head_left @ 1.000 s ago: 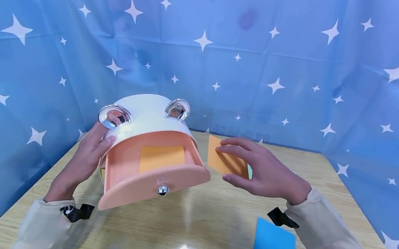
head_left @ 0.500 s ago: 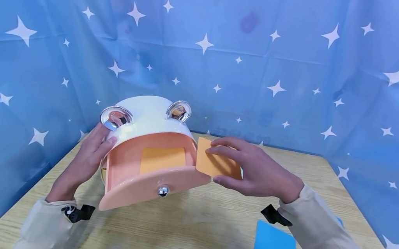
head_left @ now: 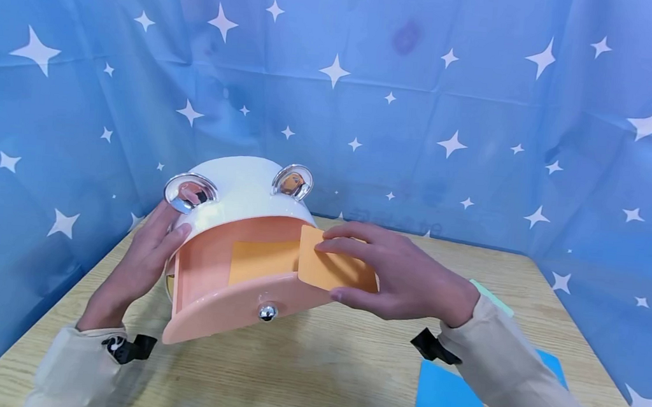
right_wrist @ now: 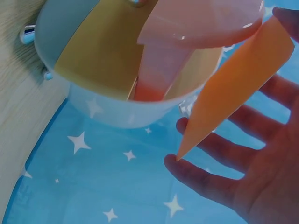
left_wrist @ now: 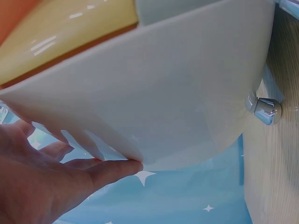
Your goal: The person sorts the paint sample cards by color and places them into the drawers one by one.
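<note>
A white rounded drawer box (head_left: 241,187), shaped like an alarm clock with two chrome bells, stands on the table. Its pink upper drawer (head_left: 220,307) is pulled out, showing an orange square sheet (head_left: 260,262) inside. My left hand (head_left: 140,262) rests along the box's left side; in the left wrist view, its thumb and fingers (left_wrist: 117,170) lie against the white wall. With thumb and fingertips, my right hand (head_left: 406,274) pinches a second orange sheet (head_left: 329,264) by its edges, tilted over the drawer's right corner. In the right wrist view this orange sheet (right_wrist: 233,88) bows slightly.
A blue square sheet (head_left: 451,402) lies at the table's front right. Another blue sheet (head_left: 551,367) and a green one (head_left: 491,296) are partly hidden by my right arm. A yellow drawer (right_wrist: 98,51) sits below the pink one. Starry blue cloth (head_left: 368,104) surrounds the table.
My right hand has carried the orange sheet leftward, from beside the box to over the drawer's right corner. The left hand stays on the box.
</note>
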`<action>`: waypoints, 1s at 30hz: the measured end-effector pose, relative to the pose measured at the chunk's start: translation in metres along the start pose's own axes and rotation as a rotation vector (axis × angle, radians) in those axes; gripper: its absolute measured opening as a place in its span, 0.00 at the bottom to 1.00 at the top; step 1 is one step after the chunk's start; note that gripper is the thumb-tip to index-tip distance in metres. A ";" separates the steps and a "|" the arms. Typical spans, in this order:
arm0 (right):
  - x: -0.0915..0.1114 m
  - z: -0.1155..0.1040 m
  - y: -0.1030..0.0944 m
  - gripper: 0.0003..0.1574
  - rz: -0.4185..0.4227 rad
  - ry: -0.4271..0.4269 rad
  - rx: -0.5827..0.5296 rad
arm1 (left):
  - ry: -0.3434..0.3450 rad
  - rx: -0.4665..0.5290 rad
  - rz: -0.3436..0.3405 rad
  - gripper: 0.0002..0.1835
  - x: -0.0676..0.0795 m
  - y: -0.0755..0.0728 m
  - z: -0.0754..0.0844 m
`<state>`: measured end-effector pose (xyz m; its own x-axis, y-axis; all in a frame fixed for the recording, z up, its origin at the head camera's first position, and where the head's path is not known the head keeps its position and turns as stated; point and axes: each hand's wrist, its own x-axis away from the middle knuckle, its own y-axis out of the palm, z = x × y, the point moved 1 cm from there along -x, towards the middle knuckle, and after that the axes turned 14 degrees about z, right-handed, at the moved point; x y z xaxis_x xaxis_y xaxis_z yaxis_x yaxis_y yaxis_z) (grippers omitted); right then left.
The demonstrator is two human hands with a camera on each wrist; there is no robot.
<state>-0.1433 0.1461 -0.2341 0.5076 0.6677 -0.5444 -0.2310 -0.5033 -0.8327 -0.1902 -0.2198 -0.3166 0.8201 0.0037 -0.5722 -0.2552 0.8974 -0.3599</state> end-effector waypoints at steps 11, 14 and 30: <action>-0.022 -0.009 0.009 0.32 -0.014 -0.023 -0.092 | 0.003 0.008 0.006 0.30 0.001 0.000 -0.001; -0.029 -0.010 0.012 0.31 -0.038 -0.011 -0.145 | 0.003 0.007 0.005 0.30 0.001 0.000 -0.002; -0.049 -0.012 0.023 0.31 -0.105 0.054 -0.286 | -0.002 0.012 -0.008 0.34 0.001 0.000 -0.001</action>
<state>-0.1641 0.0949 -0.2254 0.5616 0.6979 -0.4444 0.0643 -0.5723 -0.8175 -0.1902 -0.2203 -0.3181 0.8231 -0.0028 -0.5679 -0.2422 0.9027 -0.3556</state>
